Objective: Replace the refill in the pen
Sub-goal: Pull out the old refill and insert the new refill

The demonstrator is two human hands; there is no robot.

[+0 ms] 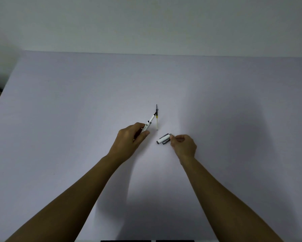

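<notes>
My left hand [129, 139] grips the white pen [149, 123] by its lower barrel, with the dark tip pointing up and to the right. A thin white refill [157, 122] with a dark tip lies on the table just right of the pen, and the two tips nearly meet. My right hand [182, 144] pinches the end of the white pen cap [163, 139], whose grey clip shows. The cap rests low over the table, right of the pen.
The white table [76, 110] spreads wide around both hands. A pale wall runs along its far edge. Two dark strips [146, 240] show at the bottom edge of the view.
</notes>
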